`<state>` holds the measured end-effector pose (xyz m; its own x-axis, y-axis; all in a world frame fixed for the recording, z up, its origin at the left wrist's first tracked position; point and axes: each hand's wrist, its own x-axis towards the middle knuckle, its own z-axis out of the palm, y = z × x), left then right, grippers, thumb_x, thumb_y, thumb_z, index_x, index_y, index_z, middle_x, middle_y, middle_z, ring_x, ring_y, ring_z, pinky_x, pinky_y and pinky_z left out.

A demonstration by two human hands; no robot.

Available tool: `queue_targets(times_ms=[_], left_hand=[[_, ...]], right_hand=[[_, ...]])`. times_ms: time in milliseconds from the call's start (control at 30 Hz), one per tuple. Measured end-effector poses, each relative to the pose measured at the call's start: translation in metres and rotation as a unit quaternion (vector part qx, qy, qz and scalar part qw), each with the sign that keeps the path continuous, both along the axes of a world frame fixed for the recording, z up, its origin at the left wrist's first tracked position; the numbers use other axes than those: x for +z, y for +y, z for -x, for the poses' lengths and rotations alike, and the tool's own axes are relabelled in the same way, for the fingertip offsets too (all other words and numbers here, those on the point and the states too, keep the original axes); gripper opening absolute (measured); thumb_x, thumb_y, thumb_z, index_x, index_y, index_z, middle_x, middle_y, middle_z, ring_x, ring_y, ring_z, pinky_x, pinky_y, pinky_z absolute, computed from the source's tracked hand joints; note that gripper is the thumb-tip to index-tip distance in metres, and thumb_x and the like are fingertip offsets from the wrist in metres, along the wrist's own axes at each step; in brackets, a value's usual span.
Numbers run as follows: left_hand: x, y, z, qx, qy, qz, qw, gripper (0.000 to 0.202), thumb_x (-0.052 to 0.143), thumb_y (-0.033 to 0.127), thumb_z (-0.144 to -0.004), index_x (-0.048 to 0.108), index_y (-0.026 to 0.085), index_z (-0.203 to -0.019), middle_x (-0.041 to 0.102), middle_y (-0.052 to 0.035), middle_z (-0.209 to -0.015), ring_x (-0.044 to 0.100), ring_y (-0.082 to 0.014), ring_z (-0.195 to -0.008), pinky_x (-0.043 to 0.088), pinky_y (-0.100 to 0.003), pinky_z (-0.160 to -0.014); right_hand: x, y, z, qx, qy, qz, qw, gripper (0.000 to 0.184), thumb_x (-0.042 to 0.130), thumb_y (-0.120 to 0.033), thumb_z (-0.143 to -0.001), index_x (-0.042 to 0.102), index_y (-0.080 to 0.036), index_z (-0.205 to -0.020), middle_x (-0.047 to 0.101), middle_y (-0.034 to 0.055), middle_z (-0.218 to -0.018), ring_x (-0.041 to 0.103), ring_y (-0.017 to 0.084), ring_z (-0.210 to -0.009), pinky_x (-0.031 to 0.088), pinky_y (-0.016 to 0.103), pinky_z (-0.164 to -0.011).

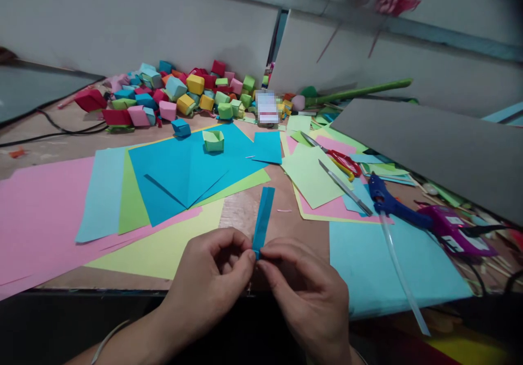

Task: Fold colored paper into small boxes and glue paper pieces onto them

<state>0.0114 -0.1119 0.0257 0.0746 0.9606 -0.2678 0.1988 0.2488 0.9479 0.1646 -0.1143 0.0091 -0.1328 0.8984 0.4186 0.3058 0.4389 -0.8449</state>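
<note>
A narrow blue paper strip (264,212) stands up between my two hands near the table's front edge, creased along its length. Its lower end looks folded over, partly hidden by fingertips. My left hand (218,278) pinches that end from the left with thumb and forefinger. From the right, my right hand (308,286) pinches the same end. Just beyond lie blue paper sheets (163,163), with a small open light-green paper box (213,141) on top and a small blue folded paper piece (181,128) at their far edge.
Many folded paper cubes (175,88) are heaped at the back. Pink sheets (41,212) spread left. On the right lie red-handled scissors (343,162), a craft knife (345,186) and a blue glue gun (392,204) with a protruding glue stick. A grey board (433,147) slants behind them.
</note>
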Motion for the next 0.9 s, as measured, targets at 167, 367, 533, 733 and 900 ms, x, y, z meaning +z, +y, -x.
queue_targets(times_ms=[167, 367, 533, 733, 900], left_hand=[[-0.0006, -0.0011, 0.0019, 0.001, 0.043, -0.066, 0.997, 0.017, 0.058, 0.032, -0.077, 0.063, 0.017, -0.071, 0.061, -0.0010, -0.060, 0.056, -0.0136, -0.052, 0.044, -0.023, -0.048], [-0.0025, -0.0010, 0.0044, -0.028, 0.135, -0.198, 0.970, 0.014, 0.056, 0.020, -0.081, 0.066, 0.017, -0.072, 0.064, -0.0005, -0.061, 0.058, -0.0118, -0.053, 0.045, -0.020, -0.050], [-0.0025, -0.0023, 0.0056, -0.027, 0.171, -0.301, 0.938, 0.011, 0.058, 0.015, -0.084, 0.066, 0.017, -0.077, 0.068, -0.0003, -0.067, 0.064, -0.0108, -0.060, 0.048, -0.018, -0.055], [0.0000, -0.0018, 0.0054, -0.014, 0.184, -0.340, 0.922, 0.013, 0.057, 0.012, -0.086, 0.066, 0.018, -0.077, 0.070, 0.0006, -0.069, 0.066, -0.0100, -0.062, 0.049, -0.016, -0.058], [-0.0037, -0.0026, 0.0042, 0.007, 0.173, -0.333, 0.927, 0.013, 0.058, 0.012, -0.085, 0.066, 0.019, -0.077, 0.070, 0.0002, -0.069, 0.066, -0.0111, -0.063, 0.051, -0.018, -0.060]], right_hand=[[0.0020, 0.0015, 0.0024, -0.008, 0.023, 0.022, 0.999, 0.015, 0.065, -0.008, -0.080, 0.069, -0.022, -0.084, 0.069, -0.0010, -0.081, 0.066, 0.011, -0.076, 0.054, 0.020, -0.069], [-0.0016, 0.0007, 0.0023, -0.025, 0.047, 0.065, 0.996, 0.016, 0.068, -0.010, -0.078, 0.070, -0.023, -0.086, 0.071, -0.0005, -0.084, 0.068, 0.013, -0.078, 0.056, 0.022, -0.070], [0.0008, 0.0005, 0.0030, -0.059, 0.024, 0.032, 0.997, 0.016, 0.070, -0.010, -0.076, 0.071, -0.023, -0.084, 0.072, -0.0009, -0.082, 0.068, 0.013, -0.075, 0.056, 0.021, -0.068], [0.0018, 0.0007, 0.0040, -0.047, 0.002, -0.004, 0.999, 0.019, 0.066, -0.008, -0.080, 0.072, -0.024, -0.088, 0.070, -0.0007, -0.082, 0.067, 0.011, -0.075, 0.054, 0.019, -0.066], [0.0028, 0.0017, 0.0041, -0.038, 0.000, -0.014, 0.999, 0.018, 0.065, -0.006, -0.079, 0.071, -0.023, -0.085, 0.068, -0.0007, -0.080, 0.065, 0.011, -0.073, 0.053, 0.020, -0.064]])
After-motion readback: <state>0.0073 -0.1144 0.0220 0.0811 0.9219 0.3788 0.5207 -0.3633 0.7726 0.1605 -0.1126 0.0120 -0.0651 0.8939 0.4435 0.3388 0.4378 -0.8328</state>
